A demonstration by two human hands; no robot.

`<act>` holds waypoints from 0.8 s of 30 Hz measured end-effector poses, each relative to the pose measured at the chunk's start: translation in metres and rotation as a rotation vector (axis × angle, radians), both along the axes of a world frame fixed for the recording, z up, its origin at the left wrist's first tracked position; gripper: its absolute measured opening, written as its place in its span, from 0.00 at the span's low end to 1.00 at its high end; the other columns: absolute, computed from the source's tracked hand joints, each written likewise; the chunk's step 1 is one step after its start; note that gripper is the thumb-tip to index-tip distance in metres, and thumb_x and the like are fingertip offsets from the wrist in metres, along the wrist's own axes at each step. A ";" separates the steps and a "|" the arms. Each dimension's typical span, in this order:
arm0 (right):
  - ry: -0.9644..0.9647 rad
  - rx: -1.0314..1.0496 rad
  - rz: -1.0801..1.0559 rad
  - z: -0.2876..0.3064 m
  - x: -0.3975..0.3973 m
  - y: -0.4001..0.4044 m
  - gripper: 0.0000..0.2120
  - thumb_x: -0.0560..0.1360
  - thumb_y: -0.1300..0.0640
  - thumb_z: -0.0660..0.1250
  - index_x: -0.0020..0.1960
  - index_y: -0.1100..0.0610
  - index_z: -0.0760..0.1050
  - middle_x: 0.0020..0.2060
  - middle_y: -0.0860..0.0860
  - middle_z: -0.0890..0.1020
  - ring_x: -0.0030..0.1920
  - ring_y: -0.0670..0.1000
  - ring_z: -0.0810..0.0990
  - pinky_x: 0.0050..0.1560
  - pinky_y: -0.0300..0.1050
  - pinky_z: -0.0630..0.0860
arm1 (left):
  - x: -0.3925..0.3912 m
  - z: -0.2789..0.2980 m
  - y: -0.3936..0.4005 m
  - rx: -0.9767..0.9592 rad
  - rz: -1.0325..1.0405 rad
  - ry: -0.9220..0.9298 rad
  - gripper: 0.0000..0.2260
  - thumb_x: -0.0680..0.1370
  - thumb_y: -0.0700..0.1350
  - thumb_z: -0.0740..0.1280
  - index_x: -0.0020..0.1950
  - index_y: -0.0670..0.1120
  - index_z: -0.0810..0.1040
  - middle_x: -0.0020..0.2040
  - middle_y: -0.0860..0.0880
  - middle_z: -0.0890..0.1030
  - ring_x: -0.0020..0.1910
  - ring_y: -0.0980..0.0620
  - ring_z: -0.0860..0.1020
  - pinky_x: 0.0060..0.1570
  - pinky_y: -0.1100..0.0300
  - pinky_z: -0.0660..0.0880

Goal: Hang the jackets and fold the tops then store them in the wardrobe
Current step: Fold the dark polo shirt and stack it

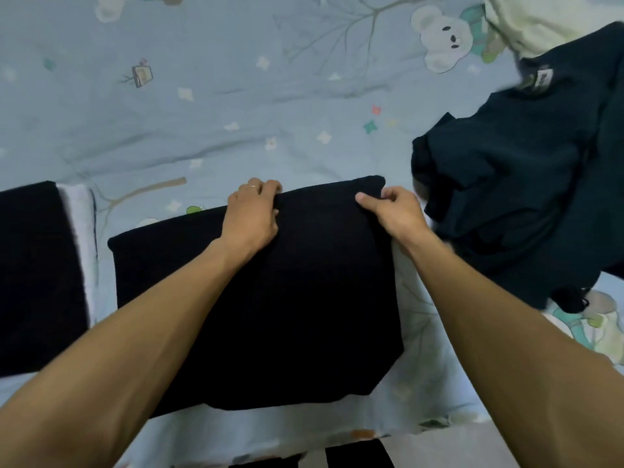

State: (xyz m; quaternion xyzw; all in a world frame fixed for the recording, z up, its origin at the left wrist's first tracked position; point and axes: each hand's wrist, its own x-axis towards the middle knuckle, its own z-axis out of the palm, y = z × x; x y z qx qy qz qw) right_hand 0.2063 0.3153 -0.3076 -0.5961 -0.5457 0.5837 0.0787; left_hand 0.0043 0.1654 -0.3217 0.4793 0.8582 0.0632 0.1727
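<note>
A black top [287, 298] lies flat on the light blue bedsheet [202, 130], partly folded into a broad rectangle. My left hand [253, 211] grips the top's far edge near its middle, fingers curled over the fabric. My right hand [395, 211] pinches the far right corner of the same edge between thumb and fingers. Both forearms reach over the garment from the near side.
A crumpled dark teal garment [523, 180] with a neck label lies to the right. A folded black piece [33, 275] on something white [81, 231] sits at the left. A pale cream cloth [540, 21] is at the far right corner. The bed's near edge runs along the bottom.
</note>
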 end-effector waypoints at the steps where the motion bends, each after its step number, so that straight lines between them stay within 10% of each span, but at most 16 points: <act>1: -0.018 -0.075 0.030 0.002 0.006 -0.004 0.16 0.70 0.47 0.76 0.38 0.52 0.70 0.34 0.45 0.78 0.35 0.45 0.78 0.34 0.35 0.72 | 0.007 -0.003 0.002 0.014 -0.072 0.033 0.21 0.74 0.37 0.66 0.67 0.43 0.72 0.62 0.39 0.74 0.58 0.37 0.73 0.62 0.46 0.69; 5: -0.034 -0.327 0.169 0.003 0.043 -0.019 0.17 0.66 0.45 0.78 0.40 0.55 0.75 0.36 0.50 0.84 0.36 0.50 0.83 0.38 0.43 0.78 | 0.044 -0.002 0.024 0.136 -0.519 0.105 0.28 0.71 0.37 0.68 0.72 0.43 0.70 0.71 0.37 0.70 0.65 0.36 0.72 0.64 0.43 0.70; 11: -0.106 -0.467 0.443 0.004 0.089 -0.055 0.13 0.68 0.53 0.78 0.50 0.55 0.83 0.45 0.51 0.87 0.44 0.51 0.86 0.47 0.46 0.82 | 0.095 0.027 0.081 -0.301 -1.039 0.187 0.31 0.80 0.39 0.58 0.80 0.54 0.50 0.81 0.46 0.48 0.60 0.44 0.73 0.51 0.53 0.70; 17: -0.114 -0.418 0.456 0.014 0.104 -0.076 0.08 0.71 0.56 0.75 0.49 0.56 0.82 0.44 0.53 0.86 0.43 0.52 0.85 0.42 0.46 0.83 | 0.108 0.056 0.102 -0.526 -0.900 0.298 0.17 0.81 0.40 0.58 0.70 0.50 0.71 0.77 0.42 0.62 0.54 0.39 0.78 0.41 0.52 0.70; 24: 0.022 -0.323 0.613 0.078 0.051 -0.128 0.07 0.72 0.55 0.72 0.50 0.51 0.79 0.42 0.47 0.83 0.40 0.46 0.82 0.31 0.37 0.76 | 0.042 0.111 -0.013 -0.032 -0.512 0.127 0.12 0.73 0.34 0.64 0.55 0.40 0.78 0.57 0.40 0.74 0.36 0.40 0.74 0.31 0.56 0.63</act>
